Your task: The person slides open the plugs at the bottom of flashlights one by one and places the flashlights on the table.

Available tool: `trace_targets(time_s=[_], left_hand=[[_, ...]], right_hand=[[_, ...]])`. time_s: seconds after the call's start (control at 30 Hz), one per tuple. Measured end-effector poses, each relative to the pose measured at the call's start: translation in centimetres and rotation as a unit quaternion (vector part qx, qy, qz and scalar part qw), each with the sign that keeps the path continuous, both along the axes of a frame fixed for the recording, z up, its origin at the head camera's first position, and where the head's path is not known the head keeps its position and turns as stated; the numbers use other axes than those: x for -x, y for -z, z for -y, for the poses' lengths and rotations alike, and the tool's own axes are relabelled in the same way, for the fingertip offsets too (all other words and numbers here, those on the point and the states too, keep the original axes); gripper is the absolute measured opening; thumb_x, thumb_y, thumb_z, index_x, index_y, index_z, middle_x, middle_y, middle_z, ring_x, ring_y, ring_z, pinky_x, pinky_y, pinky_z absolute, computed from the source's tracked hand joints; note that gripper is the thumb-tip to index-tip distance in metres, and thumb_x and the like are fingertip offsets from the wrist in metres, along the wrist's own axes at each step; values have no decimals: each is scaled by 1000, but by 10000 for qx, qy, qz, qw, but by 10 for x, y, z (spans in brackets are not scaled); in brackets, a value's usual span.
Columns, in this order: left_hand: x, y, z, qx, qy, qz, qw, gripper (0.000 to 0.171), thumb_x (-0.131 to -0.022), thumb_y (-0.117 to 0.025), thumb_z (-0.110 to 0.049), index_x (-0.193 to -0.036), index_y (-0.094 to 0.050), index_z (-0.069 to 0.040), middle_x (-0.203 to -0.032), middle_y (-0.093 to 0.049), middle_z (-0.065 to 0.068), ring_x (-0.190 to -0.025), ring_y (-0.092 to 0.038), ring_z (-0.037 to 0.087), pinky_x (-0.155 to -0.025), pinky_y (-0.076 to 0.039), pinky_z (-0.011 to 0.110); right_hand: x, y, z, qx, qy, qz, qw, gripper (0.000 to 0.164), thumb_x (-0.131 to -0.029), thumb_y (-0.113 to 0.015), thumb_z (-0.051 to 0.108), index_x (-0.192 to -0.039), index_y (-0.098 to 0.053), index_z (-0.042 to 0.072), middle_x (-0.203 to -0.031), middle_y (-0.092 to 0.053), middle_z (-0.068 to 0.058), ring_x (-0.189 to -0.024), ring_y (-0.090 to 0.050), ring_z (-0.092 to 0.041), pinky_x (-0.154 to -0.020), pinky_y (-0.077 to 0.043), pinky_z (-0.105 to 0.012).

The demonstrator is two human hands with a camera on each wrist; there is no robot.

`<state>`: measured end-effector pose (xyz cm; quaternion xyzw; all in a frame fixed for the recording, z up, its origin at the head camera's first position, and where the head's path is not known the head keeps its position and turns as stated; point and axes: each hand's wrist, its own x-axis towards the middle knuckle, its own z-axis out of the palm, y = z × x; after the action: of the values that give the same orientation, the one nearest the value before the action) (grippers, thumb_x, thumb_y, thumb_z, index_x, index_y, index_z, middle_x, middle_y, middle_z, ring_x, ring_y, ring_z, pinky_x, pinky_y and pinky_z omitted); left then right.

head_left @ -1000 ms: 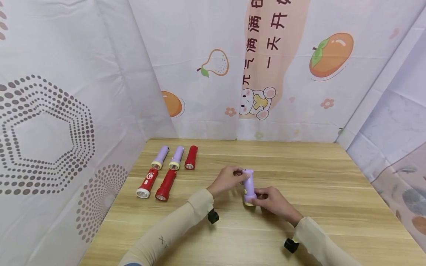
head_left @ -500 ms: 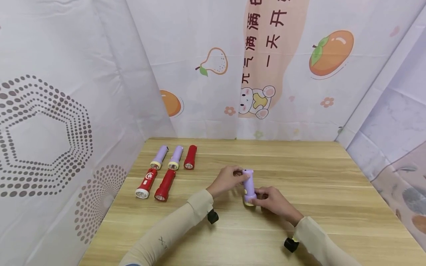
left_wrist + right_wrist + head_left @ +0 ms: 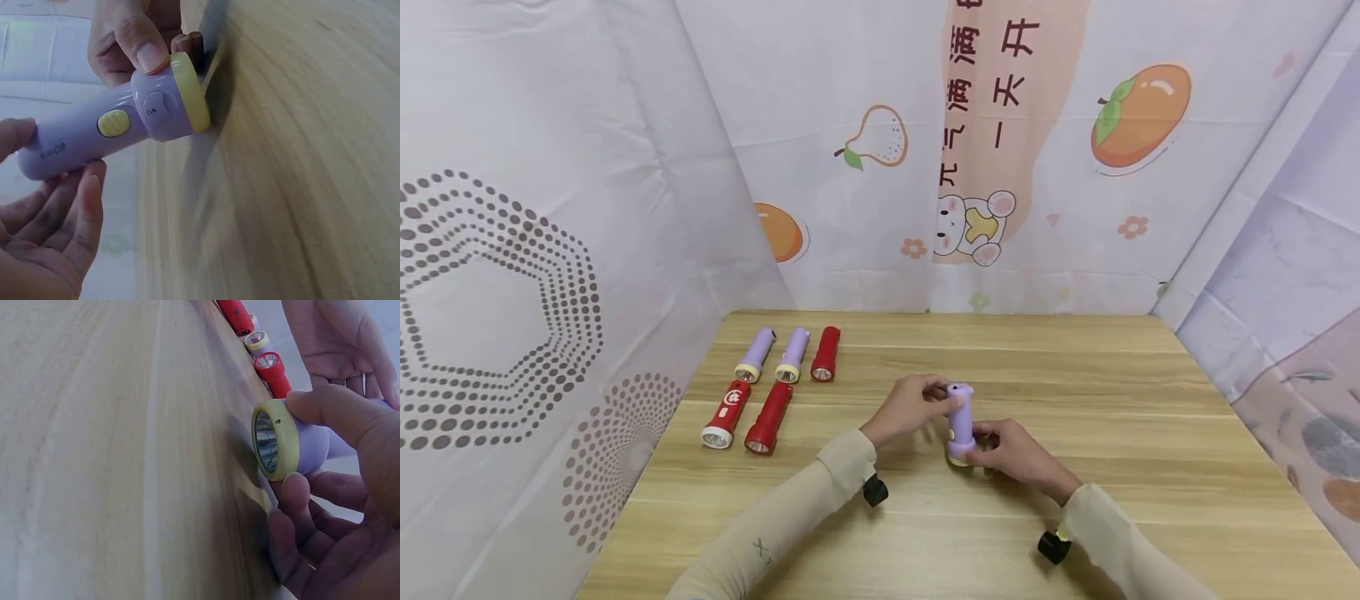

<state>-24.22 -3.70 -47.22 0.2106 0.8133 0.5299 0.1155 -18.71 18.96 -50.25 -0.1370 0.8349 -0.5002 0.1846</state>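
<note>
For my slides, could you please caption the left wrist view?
Left hand and right hand hold a cylindrical lilac, yellow-rimmed flashlight over a woodgrain tabletop.

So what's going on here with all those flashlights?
A person is holding a purple flashlight in both hands. The left hand pinches its tail end and the right hand grips its head, with the lens end down by the table; I can't tell whether it touches. Five more lie on the table's left side: two purple ones and a red one in back, two red ones in front.
</note>
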Motion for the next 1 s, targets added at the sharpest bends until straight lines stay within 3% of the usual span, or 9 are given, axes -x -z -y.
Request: trace_targets(time_s=[0.3,0.6,0.8,1.0], left_hand=[[-3,5,4,-228,380,-421,9981,36,-92,-79,-38,-119,-74,-15,-98,-72,-10,-89,-66,8,-80,-56,27],[-10,8,8,-315,909,-735,9927,37,-90,-82,-35,-122,-74,-18,-102,-73,-13,-93,-68,6,-79,-57,27],[-17,5,8,-275,1184,-769,9896,36,-89,-82,-36,-122,-73,-23,-102,-72,-14,-94,-66,6,-75,-56,26],[-23,5,8,-219,1458,-794,9859,34,-89,-83,-29,-120,-71,-24,-104,-71,-14,-94,-66,5,-76,-55,25]], right_hand=[[-2,0,2,-172,47,-301,9994,58,-87,-84,26,-133,-64,-4,-99,-69,-6,-80,-55,-19,-64,-47,-25],[-5,2,4,-271,127,-436,9986,42,-80,-90,30,-106,-66,7,-92,-65,-4,-80,-55,-18,-65,-47,-26],[-9,3,6,-217,59,-603,9979,49,-79,-91,27,-113,-64,3,-90,-63,-5,-79,-56,-19,-64,-49,-27],[-11,5,6,-135,-23,-682,9976,58,-79,-92,22,-124,-62,1,-98,-64,-5,-84,-55,-20,-66,-48,-27]])
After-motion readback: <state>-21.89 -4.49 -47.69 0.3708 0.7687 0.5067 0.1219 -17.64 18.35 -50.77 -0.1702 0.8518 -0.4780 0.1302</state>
